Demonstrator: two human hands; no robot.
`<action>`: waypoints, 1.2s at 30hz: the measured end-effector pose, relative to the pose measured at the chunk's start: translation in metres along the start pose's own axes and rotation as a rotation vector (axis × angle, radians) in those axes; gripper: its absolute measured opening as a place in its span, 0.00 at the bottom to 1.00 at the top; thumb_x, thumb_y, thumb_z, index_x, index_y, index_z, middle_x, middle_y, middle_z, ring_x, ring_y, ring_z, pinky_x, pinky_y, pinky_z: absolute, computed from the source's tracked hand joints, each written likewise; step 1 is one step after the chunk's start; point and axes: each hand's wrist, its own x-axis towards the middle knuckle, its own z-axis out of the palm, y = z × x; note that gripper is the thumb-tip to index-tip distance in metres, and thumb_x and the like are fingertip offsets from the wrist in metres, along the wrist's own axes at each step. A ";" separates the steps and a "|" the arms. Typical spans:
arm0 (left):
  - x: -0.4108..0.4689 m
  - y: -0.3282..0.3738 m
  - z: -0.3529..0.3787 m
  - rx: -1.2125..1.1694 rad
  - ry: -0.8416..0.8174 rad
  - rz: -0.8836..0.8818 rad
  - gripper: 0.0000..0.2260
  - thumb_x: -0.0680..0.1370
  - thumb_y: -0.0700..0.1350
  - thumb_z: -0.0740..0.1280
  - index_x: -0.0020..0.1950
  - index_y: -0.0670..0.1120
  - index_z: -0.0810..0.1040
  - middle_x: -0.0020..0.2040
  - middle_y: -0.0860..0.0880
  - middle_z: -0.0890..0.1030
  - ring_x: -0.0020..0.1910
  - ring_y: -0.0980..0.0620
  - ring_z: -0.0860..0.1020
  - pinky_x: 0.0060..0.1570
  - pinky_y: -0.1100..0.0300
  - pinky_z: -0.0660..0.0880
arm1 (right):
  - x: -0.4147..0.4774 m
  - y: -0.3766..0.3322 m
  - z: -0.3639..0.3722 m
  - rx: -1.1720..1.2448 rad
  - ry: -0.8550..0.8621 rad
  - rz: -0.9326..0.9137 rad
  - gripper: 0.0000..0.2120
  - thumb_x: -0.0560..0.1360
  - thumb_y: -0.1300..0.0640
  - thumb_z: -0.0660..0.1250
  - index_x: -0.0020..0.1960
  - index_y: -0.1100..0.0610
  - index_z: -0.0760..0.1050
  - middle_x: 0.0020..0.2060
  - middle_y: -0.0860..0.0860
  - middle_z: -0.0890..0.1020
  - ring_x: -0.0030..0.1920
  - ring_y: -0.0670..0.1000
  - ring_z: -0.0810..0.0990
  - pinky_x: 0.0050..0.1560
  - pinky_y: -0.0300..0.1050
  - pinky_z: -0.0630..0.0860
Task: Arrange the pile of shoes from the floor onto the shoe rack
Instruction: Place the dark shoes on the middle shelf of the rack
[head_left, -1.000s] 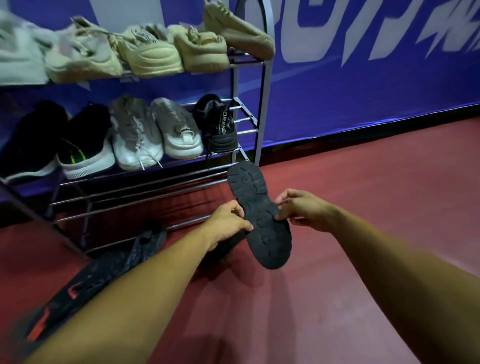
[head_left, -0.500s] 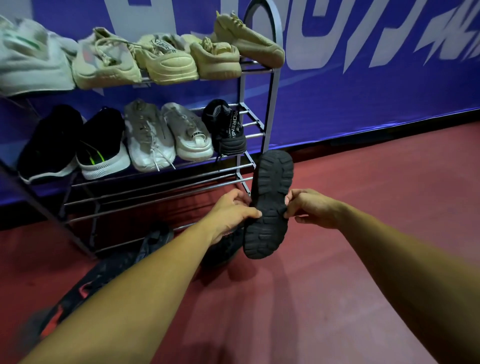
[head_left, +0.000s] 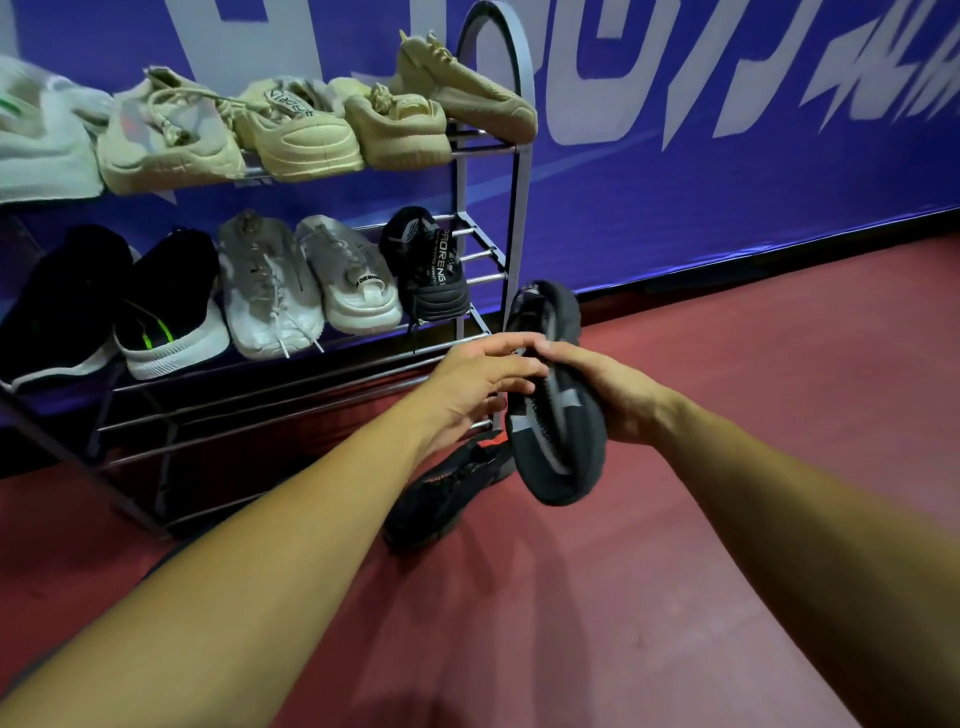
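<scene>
Hands on one black shoe (head_left: 556, 415), right of rack (head_left: 514, 218): right hand (head_left: 608, 389) wrapped around it, left hand (head_left: 478, 379) loosely curled, fingertips touching. Second shoe (head_left: 447, 493) on floor (head_left: 675, 545) beneath.

Both hands, left hand (head_left: 475, 379) and right hand (head_left: 608, 395), grip a dark shoe (head_left: 558, 415) just right of the shoe rack (head_left: 514, 171); another black shoe (head_left: 447, 493) lies below them.

Both arms outstretched; left hand (head_left: 475, 379) and right hand (head_left: 610, 392) curled, fingertips meeting

The shoe rack (head_left: 521, 218) is cut off at the left edge.
</scene>
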 end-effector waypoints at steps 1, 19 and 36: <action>0.002 0.000 0.001 0.002 0.020 0.006 0.11 0.74 0.41 0.72 0.53 0.53 0.85 0.46 0.49 0.85 0.41 0.53 0.79 0.46 0.57 0.67 | 0.000 -0.001 0.002 0.041 -0.005 -0.007 0.16 0.80 0.47 0.64 0.57 0.58 0.81 0.47 0.57 0.86 0.44 0.54 0.86 0.48 0.46 0.82; 0.018 -0.009 -0.020 0.015 0.134 -0.015 0.08 0.78 0.40 0.69 0.57 0.44 0.81 0.48 0.46 0.83 0.34 0.57 0.77 0.29 0.66 0.64 | 0.016 -0.039 0.005 -0.021 0.160 -0.235 0.28 0.77 0.41 0.69 0.64 0.62 0.80 0.59 0.58 0.84 0.61 0.58 0.83 0.68 0.55 0.74; -0.001 -0.007 -0.045 0.043 0.344 0.095 0.07 0.78 0.42 0.69 0.55 0.47 0.82 0.45 0.52 0.84 0.34 0.62 0.76 0.31 0.63 0.64 | 0.002 -0.044 0.013 -0.381 0.297 -0.348 0.17 0.74 0.42 0.72 0.61 0.44 0.80 0.43 0.47 0.83 0.36 0.46 0.76 0.44 0.46 0.64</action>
